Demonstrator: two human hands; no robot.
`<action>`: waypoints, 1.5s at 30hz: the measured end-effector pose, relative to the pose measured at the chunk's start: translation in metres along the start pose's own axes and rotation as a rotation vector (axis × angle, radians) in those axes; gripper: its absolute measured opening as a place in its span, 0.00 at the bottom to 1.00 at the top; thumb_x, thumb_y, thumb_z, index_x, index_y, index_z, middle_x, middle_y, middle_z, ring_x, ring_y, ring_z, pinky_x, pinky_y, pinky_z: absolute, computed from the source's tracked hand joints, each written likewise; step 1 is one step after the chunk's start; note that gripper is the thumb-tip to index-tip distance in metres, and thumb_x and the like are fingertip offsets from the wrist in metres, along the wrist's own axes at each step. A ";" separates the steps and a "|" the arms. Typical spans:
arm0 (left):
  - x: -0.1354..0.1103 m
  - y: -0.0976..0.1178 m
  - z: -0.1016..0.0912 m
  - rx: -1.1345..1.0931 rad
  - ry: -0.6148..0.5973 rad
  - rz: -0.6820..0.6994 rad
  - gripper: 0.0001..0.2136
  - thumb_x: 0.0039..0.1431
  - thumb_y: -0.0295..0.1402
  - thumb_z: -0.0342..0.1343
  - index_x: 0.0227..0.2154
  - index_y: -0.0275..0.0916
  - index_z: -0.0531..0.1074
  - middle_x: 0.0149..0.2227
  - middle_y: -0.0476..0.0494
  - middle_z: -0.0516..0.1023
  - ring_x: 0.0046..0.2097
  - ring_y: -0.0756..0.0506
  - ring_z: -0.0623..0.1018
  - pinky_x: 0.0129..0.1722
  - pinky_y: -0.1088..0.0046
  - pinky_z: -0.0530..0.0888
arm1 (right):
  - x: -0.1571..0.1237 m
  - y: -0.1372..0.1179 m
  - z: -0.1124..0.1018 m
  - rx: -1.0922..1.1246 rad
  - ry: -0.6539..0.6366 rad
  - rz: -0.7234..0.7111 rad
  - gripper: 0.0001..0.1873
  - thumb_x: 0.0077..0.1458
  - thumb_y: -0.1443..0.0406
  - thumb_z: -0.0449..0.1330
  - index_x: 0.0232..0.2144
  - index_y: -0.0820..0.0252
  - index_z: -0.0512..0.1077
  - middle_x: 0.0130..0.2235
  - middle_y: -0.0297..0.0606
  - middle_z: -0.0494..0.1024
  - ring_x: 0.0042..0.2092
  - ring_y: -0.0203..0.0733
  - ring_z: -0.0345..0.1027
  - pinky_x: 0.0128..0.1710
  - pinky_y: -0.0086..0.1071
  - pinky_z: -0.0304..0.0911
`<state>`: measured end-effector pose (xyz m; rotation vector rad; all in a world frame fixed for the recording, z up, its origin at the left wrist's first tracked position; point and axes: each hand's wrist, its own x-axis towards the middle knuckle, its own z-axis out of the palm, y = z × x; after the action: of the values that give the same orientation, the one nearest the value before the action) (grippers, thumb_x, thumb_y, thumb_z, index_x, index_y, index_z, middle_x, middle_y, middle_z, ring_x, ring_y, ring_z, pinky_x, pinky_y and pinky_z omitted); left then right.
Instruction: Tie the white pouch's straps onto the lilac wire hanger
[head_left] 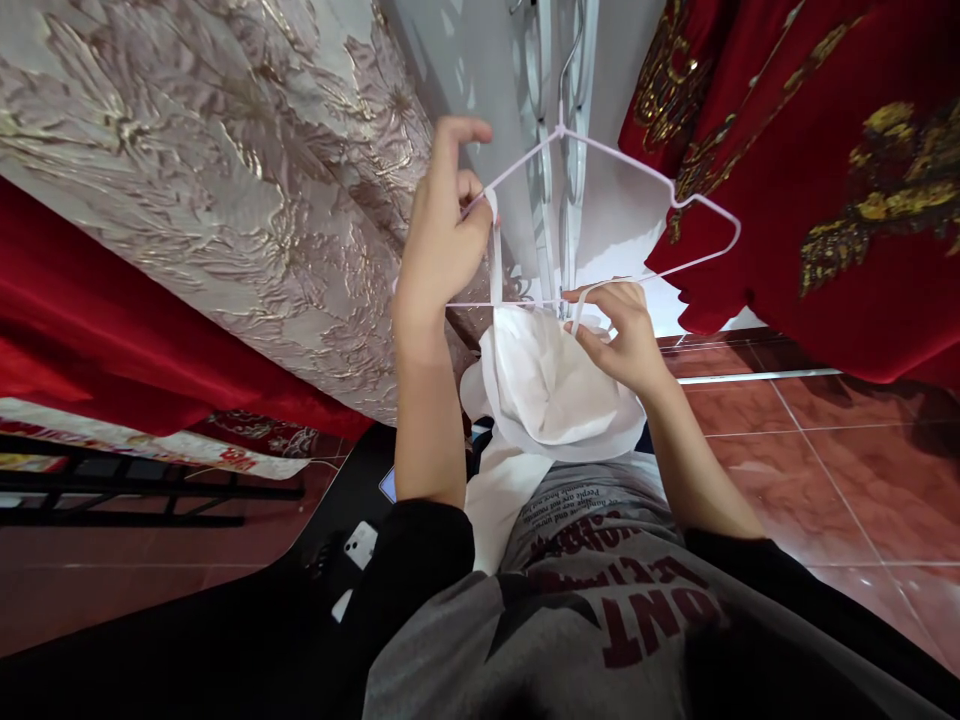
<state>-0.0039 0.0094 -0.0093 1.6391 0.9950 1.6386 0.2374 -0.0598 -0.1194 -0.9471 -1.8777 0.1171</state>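
Note:
A thin pale pink wire hanger point(660, 185) hangs in front of me from a metal hook on a white wall. My left hand point(442, 235) is raised and closed on the hanger's left arm, where a white strap point(496, 250) loops over the wire. My right hand point(626, 335) pinches a second white strap near the hanger's lower bar. Below both hands a white garment point(547, 385) droops toward my chest.
A beige gold-embroidered fabric point(225, 170) hangs on the left over red cloth. A red garment with gold embroidery point(825, 170) hangs on the right. Red floor tiles point(840, 450) lie below. A white phone point(360, 545) rests on a dark surface near my left elbow.

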 end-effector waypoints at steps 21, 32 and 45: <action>-0.098 -0.084 0.040 -0.288 0.480 -0.092 0.21 0.71 0.56 0.48 0.31 0.44 0.67 0.29 0.48 0.80 0.35 0.50 0.83 0.42 0.69 0.76 | 0.004 0.005 -0.027 0.268 0.544 0.348 0.06 0.58 0.59 0.70 0.32 0.54 0.82 0.36 0.37 0.86 0.39 0.47 0.80 0.46 0.49 0.75; -0.099 -0.083 0.032 -0.288 0.470 -0.051 0.19 0.73 0.53 0.48 0.33 0.43 0.63 0.28 0.51 0.73 0.35 0.50 0.83 0.43 0.68 0.74 | 0.051 0.033 -0.110 0.338 0.394 0.395 0.21 0.41 0.50 0.80 0.36 0.51 0.83 0.39 0.40 0.85 0.46 0.52 0.80 0.55 0.54 0.73; -0.099 -0.079 0.034 -0.433 0.428 -0.178 0.20 0.68 0.51 0.57 0.30 0.39 0.71 0.28 0.45 0.82 0.31 0.48 0.83 0.39 0.72 0.78 | 0.095 -0.011 -0.073 -0.118 0.236 0.155 0.14 0.51 0.53 0.75 0.32 0.42 0.72 0.42 0.42 0.76 0.43 0.54 0.68 0.46 0.57 0.69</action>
<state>0.0276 -0.0290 -0.1303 0.9124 0.8707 1.9549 0.2707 -0.0281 -0.0082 -1.1362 -1.6072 -0.0125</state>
